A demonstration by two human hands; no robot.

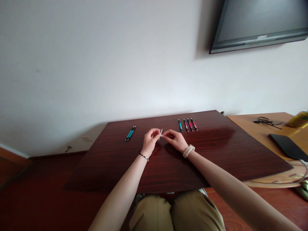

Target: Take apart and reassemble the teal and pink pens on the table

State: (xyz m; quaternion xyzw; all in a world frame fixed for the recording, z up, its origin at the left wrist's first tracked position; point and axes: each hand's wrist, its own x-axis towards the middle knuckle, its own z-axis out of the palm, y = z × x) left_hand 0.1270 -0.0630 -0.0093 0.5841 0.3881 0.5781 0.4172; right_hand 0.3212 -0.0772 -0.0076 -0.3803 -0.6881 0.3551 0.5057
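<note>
Over the middle of the dark wooden table, my left hand (150, 140) pinches a thin white strip (161, 131) that sticks up past the fingertips. The fingertips of my right hand (176, 139) are closed at the lower part of the same white piece; its exact kind is too small to make out. Left of my hands lie two teal-and-black pens (130, 133) side by side. Beyond my right hand, a teal pen (180, 125) lies in a row with three red-and-black pens (190, 125).
The dark table (115, 173) stands against a white wall. On a lighter wooden desk (250, 123) to the right are a black cable (267, 122), a black flat device (288, 146) and a yellow package (298, 119). A television (262, 24) hangs above.
</note>
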